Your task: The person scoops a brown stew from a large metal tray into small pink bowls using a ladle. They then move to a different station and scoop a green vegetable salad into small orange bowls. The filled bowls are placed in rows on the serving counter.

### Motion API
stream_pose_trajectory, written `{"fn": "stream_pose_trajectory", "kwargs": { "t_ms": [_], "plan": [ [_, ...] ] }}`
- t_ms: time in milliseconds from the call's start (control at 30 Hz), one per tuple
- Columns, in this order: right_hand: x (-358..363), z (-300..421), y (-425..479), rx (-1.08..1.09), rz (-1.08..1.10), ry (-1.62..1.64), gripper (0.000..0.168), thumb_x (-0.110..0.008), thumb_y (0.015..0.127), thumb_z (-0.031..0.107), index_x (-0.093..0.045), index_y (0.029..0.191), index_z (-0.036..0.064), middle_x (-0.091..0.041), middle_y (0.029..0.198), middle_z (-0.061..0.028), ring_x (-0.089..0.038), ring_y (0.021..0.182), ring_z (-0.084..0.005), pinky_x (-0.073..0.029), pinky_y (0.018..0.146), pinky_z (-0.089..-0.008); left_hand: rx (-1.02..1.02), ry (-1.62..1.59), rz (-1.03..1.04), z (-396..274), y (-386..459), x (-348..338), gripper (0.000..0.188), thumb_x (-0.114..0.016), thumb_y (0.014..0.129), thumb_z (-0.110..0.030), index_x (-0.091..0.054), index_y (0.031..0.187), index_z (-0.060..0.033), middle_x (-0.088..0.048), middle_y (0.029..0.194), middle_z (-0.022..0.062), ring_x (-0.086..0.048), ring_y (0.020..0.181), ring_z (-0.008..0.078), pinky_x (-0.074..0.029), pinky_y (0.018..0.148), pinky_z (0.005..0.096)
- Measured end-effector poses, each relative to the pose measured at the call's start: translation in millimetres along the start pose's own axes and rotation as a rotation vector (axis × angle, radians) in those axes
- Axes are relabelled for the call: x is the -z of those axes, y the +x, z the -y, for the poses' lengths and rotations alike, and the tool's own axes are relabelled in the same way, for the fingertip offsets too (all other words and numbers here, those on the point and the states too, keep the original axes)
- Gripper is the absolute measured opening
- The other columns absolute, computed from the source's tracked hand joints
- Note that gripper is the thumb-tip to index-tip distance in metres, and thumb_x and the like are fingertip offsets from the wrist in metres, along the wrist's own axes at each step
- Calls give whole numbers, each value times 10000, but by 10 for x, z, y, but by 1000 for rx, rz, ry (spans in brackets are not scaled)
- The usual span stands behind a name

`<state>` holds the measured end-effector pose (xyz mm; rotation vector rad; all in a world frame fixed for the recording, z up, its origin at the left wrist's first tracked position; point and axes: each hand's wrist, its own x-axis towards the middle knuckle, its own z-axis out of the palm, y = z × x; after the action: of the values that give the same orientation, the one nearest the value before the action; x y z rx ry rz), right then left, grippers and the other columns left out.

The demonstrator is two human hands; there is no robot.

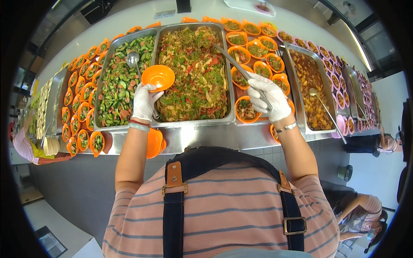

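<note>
My gloved left hand (144, 100) pinches the rim of an empty orange bowl (158, 78) above the seam between two steel trays. In my gloved right hand (270, 96) is a long metal utensil (237, 66), its far end resting at the right part of a stir-fried dish (193, 74) with red and green pieces. Whether the utensil is tongs or a spoon is hard to tell. Left of that tray lies a tray of sliced cucumber with pinkish slices (121, 96). A metal ladle (132, 59) rests there, its handle passing behind my left hand.
Filled orange bowls (83, 111) crowd the left side, and more filled orange bowls (257, 50) stand at right. A stack of orange bowls (156, 143) sits at the counter's front edge. Farther right is a tray of brown stew (311, 87) with a ladle. Other people stand at both sides.
</note>
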<state>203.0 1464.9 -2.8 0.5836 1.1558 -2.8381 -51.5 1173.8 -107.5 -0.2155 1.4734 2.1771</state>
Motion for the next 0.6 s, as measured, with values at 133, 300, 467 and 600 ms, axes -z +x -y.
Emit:
{"fn": "stream_pose_trajectory", "kwargs": {
  "t_ms": [133,300,467,600],
  "plan": [
    [-327,172,-267,35,36,-26,369,-471,1000,98,-500,1367,71,-481,583,-14,-366,333,-100,-269,283,-229,-48,5,92,36,149,-219,434,-506,854,1,-472,1287,-4,-610,1180,155,-644,1072,315,-580,877,433],
    [-598,50,-470,29,-12,-329,488,-483,978,65,-410,1460,44,-463,558,12,-356,340,-69,-273,300,-214,-107,-78,197,18,340,-781,445,-502,854,17,-461,1297,14,-571,1251,168,-624,1112,323,-558,937,440],
    [-413,-251,-455,100,-122,-1225,590,-555,939,146,-382,1502,117,-645,728,-110,-638,604,-218,-504,575,-331,-169,-198,245,-66,220,-1017,450,-469,846,74,-445,1291,16,-556,1209,158,-603,1121,342,-541,963,496],
    [-338,-282,-495,312,-116,-1585,625,-585,908,170,-380,1496,110,-658,848,-258,-679,800,-395,-533,751,-442,-143,-263,281,-52,187,-875,358,-462,839,83,-436,1190,17,-536,1138,163,-572,1160,370,-488,1046,558]
  ]
}}
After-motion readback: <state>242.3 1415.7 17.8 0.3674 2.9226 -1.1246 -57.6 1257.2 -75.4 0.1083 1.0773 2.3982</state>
